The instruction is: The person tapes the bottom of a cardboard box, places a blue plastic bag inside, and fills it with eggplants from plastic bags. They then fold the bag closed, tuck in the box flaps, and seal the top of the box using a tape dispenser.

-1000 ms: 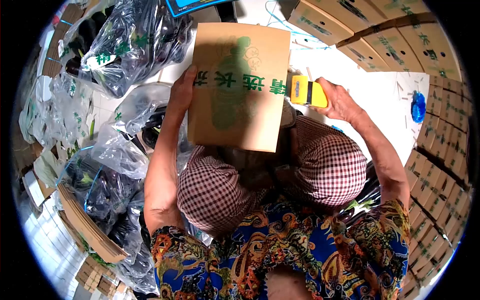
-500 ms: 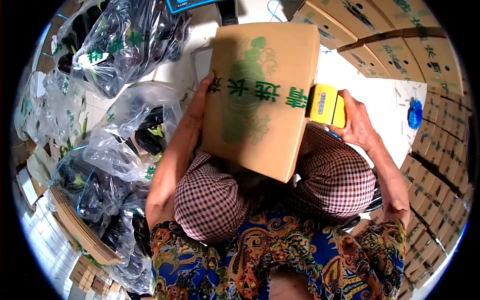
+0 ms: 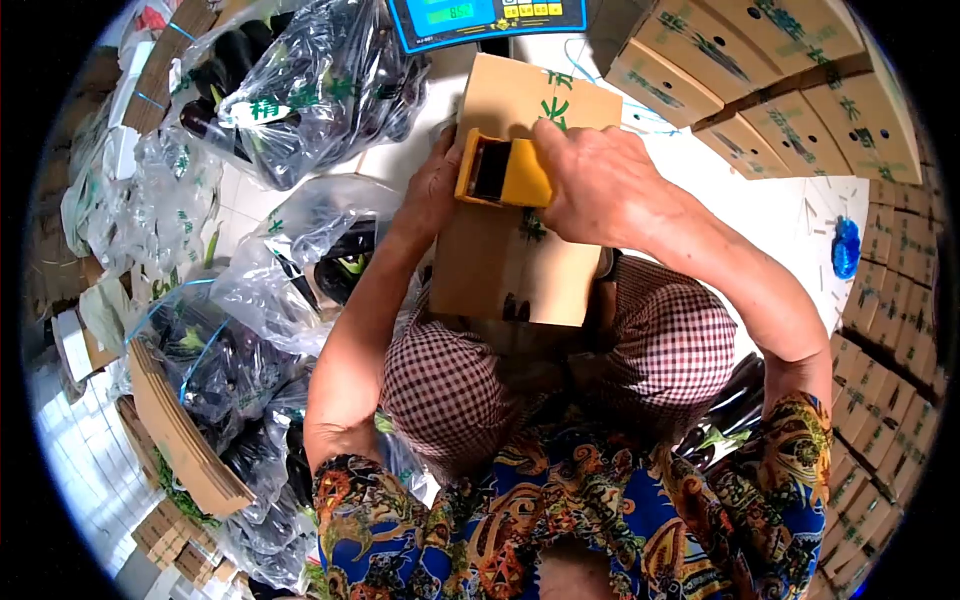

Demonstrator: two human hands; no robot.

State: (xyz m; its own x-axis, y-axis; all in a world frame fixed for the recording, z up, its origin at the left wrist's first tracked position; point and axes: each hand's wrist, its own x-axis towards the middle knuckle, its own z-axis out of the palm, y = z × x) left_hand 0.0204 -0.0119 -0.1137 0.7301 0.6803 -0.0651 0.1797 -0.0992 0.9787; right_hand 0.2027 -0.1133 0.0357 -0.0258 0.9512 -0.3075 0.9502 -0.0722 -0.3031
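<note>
A cardboard box stands between my knees, with a narrow printed face turned up. My left hand grips its left edge; some of the fingers are hidden behind the cardboard. In my right hand is a yellow tape dispenser, which lies across the upper face near the left edge. Its dark middle part shows between two yellow sections. Beyond the box's far end is a blue weighing scale with a lit display.
Clear plastic bags of eggplants lie along the left, beside folded cardboard. Stacked cartons stand at the upper right, and more cartons line the right side. A blue bundle lies on the white floor.
The box has turned, bringing a narrower face up in place of the broad printed one. My right hand has carried the tape dispenser leftward from beside the box onto its top.
</note>
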